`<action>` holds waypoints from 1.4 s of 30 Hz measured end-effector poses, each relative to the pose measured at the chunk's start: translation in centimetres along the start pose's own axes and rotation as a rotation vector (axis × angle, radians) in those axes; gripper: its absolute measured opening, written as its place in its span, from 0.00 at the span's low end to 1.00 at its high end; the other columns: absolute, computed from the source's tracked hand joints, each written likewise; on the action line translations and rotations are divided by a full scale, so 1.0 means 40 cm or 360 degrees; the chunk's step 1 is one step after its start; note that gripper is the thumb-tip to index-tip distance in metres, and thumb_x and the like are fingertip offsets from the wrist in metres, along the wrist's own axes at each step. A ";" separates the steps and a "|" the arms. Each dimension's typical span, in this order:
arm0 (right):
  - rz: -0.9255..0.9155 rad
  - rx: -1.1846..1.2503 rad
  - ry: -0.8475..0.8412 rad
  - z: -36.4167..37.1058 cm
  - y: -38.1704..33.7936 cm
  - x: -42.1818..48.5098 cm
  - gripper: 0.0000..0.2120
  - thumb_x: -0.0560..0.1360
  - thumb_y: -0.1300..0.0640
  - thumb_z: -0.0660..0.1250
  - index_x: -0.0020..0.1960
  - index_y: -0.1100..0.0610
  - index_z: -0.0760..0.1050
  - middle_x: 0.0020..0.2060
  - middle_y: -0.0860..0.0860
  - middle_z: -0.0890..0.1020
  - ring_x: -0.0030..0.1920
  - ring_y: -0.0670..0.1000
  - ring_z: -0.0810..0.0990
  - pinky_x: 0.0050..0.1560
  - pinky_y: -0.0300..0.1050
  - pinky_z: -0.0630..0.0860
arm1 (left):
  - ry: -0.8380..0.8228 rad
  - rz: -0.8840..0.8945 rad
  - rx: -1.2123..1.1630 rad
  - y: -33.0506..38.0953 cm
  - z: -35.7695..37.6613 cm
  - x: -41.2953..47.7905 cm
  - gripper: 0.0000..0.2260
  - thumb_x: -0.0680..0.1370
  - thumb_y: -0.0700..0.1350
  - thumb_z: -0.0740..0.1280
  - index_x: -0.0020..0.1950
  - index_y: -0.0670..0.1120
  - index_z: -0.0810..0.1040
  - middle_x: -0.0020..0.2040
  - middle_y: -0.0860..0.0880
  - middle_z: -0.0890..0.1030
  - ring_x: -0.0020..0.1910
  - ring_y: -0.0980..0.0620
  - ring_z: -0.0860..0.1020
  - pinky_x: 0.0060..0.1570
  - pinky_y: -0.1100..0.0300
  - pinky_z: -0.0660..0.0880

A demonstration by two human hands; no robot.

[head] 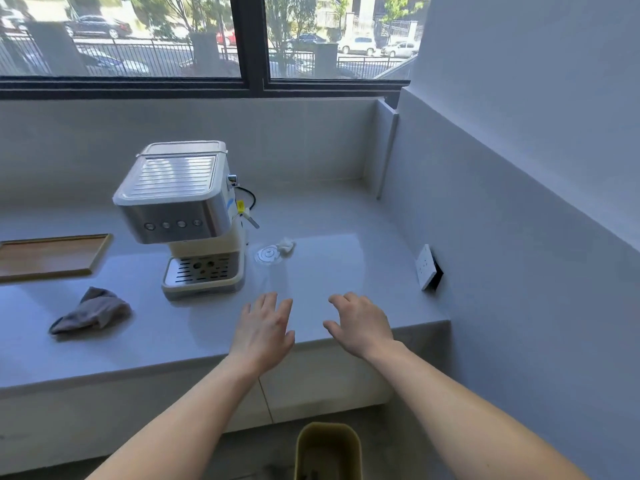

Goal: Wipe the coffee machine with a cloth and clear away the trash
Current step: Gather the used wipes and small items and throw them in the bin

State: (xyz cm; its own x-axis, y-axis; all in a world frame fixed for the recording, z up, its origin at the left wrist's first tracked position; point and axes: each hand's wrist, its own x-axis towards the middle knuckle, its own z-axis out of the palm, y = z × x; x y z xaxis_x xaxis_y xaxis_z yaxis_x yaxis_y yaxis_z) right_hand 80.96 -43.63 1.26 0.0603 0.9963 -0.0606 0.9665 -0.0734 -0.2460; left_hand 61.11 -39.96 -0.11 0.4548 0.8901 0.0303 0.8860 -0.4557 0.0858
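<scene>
We see a pale, glossy countertop running below a dark-framed window at 12 o'clock. A plain wall closes the right side.

From left to right on the counter:
- A wooden tray lies at 9 o'clock, cut off by the frame edge.
- A grey cloth lies crumpled at 8 o'clock, well apart from both hands.
- The coffee machine stands upright left of centre, and its steam wand projects from its right side.
- A round clear lid lies just beside the machine base, at its 3 o'clock. A crumpled white tissue touches the lid's far-right rim.

The left hand and right hand are near the counter's front edge at 6 o'clock. Both are palm down with fingers spread and relaxed, grasping nothing. We cannot tell whether they touch the surface.

The lid is transparent and hard to make out. A yellowish bin stands on the floor at 6 o'clock, cut off by the bottom edge, and its inside is in shadow.

A white socket plate sits on the wall at 3 o'clock. The machine base lies between the cloth and the lid.
</scene>
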 end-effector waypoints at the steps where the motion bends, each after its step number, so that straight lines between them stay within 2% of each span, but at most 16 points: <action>1: 0.0004 0.0009 -0.0006 0.003 -0.007 0.034 0.21 0.78 0.43 0.61 0.67 0.51 0.69 0.59 0.51 0.77 0.59 0.56 0.74 0.52 0.52 0.76 | -0.0024 -0.0013 -0.0022 -0.019 0.005 0.028 0.22 0.75 0.53 0.65 0.67 0.46 0.70 0.64 0.43 0.72 0.63 0.41 0.70 0.58 0.49 0.69; 9: 0.0060 0.0071 -0.0075 0.029 -0.066 0.319 0.20 0.78 0.47 0.63 0.68 0.50 0.69 0.59 0.51 0.77 0.61 0.56 0.75 0.54 0.53 0.76 | -0.0107 0.0020 -0.0092 -0.144 0.045 0.269 0.15 0.77 0.51 0.62 0.60 0.46 0.70 0.55 0.46 0.72 0.54 0.44 0.72 0.47 0.53 0.68; 15: 0.0069 0.0105 -0.0165 0.059 -0.088 0.501 0.21 0.78 0.48 0.63 0.70 0.51 0.69 0.62 0.52 0.76 0.63 0.56 0.74 0.56 0.52 0.74 | -0.0218 -0.0027 -0.0098 -0.206 0.079 0.402 0.17 0.78 0.51 0.63 0.63 0.44 0.69 0.60 0.43 0.72 0.57 0.43 0.72 0.52 0.52 0.70; 18: 0.0004 0.0116 -0.0219 0.078 -0.091 0.571 0.20 0.79 0.51 0.63 0.69 0.53 0.69 0.63 0.53 0.74 0.63 0.57 0.73 0.58 0.52 0.74 | -0.0241 -0.0057 -0.0136 -0.216 0.095 0.450 0.22 0.78 0.49 0.63 0.69 0.43 0.65 0.65 0.42 0.69 0.63 0.42 0.69 0.58 0.52 0.69; 20: -0.0062 0.0129 -0.0235 0.101 -0.085 0.618 0.20 0.79 0.55 0.62 0.70 0.53 0.69 0.66 0.52 0.72 0.64 0.58 0.72 0.58 0.53 0.74 | -0.0255 -0.0139 -0.0173 -0.221 0.107 0.485 0.22 0.78 0.49 0.64 0.69 0.43 0.65 0.65 0.42 0.69 0.65 0.43 0.67 0.59 0.53 0.68; 23: -0.0154 0.0128 -0.0236 0.133 -0.072 0.669 0.23 0.79 0.60 0.59 0.74 0.52 0.64 0.73 0.50 0.67 0.66 0.59 0.69 0.58 0.53 0.74 | -0.0277 -0.0265 -0.0201 -0.231 0.124 0.528 0.21 0.77 0.49 0.64 0.67 0.43 0.66 0.64 0.41 0.69 0.64 0.43 0.68 0.57 0.53 0.69; 27: -0.0345 -0.0036 -0.0307 0.155 -0.060 0.709 0.27 0.80 0.60 0.60 0.77 0.49 0.58 0.78 0.50 0.61 0.70 0.59 0.65 0.61 0.54 0.73 | -0.0295 -0.0369 -0.0185 -0.245 0.141 0.575 0.28 0.77 0.56 0.65 0.71 0.42 0.64 0.65 0.40 0.68 0.65 0.42 0.68 0.60 0.52 0.69; 29: -0.0427 -0.0122 -0.0346 0.160 -0.053 0.718 0.24 0.79 0.59 0.61 0.74 0.48 0.63 0.74 0.50 0.66 0.68 0.59 0.67 0.60 0.53 0.72 | -0.0303 -0.0393 -0.0182 -0.247 0.146 0.589 0.28 0.77 0.60 0.65 0.69 0.43 0.67 0.65 0.41 0.69 0.64 0.42 0.69 0.59 0.51 0.70; 32: -0.0505 -0.0224 -0.0230 0.156 -0.046 0.718 0.14 0.77 0.60 0.61 0.62 0.51 0.75 0.58 0.52 0.77 0.57 0.59 0.74 0.51 0.51 0.72 | -0.0301 -0.0349 -0.0107 -0.242 0.153 0.592 0.24 0.77 0.61 0.64 0.62 0.43 0.74 0.60 0.42 0.72 0.60 0.43 0.71 0.53 0.51 0.72; 34: -0.0521 -0.0239 -0.0192 0.154 -0.045 0.711 0.10 0.75 0.62 0.61 0.53 0.55 0.77 0.48 0.55 0.78 0.50 0.59 0.74 0.44 0.49 0.68 | -0.0271 -0.0337 -0.0111 -0.236 0.156 0.589 0.21 0.76 0.59 0.65 0.59 0.44 0.74 0.58 0.43 0.73 0.59 0.43 0.71 0.50 0.51 0.72; 36: -0.0489 -0.0203 -0.0214 0.151 -0.051 0.700 0.06 0.73 0.65 0.61 0.46 0.58 0.75 0.41 0.56 0.74 0.44 0.59 0.71 0.39 0.48 0.61 | -0.0267 -0.0358 -0.0161 -0.229 0.155 0.588 0.21 0.74 0.59 0.67 0.59 0.46 0.73 0.57 0.45 0.73 0.58 0.44 0.70 0.48 0.52 0.71; 39: -0.0409 -0.0109 -0.0259 0.146 -0.059 0.685 0.06 0.72 0.66 0.61 0.39 0.58 0.68 0.38 0.54 0.67 0.40 0.57 0.67 0.36 0.48 0.60 | -0.0298 -0.0359 -0.0174 -0.219 0.151 0.589 0.22 0.70 0.59 0.68 0.58 0.47 0.71 0.55 0.46 0.75 0.57 0.44 0.68 0.45 0.54 0.69; 42: -0.0317 0.0010 -0.0183 0.134 -0.055 0.675 0.02 0.74 0.64 0.62 0.43 0.61 0.71 0.40 0.56 0.73 0.43 0.59 0.71 0.38 0.51 0.71 | -0.0270 -0.0328 -0.0117 -0.223 0.147 0.585 0.24 0.68 0.60 0.68 0.57 0.49 0.71 0.54 0.46 0.75 0.55 0.45 0.69 0.48 0.53 0.70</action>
State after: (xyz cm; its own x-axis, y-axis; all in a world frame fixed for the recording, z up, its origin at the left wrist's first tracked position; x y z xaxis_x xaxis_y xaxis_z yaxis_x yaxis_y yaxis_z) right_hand 79.13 -16.82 -5.03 -0.1605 0.9797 -0.1203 0.9550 0.1233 -0.2699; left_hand 64.39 -15.13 -6.04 0.2799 0.9463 -0.1620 0.9553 -0.2578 0.1448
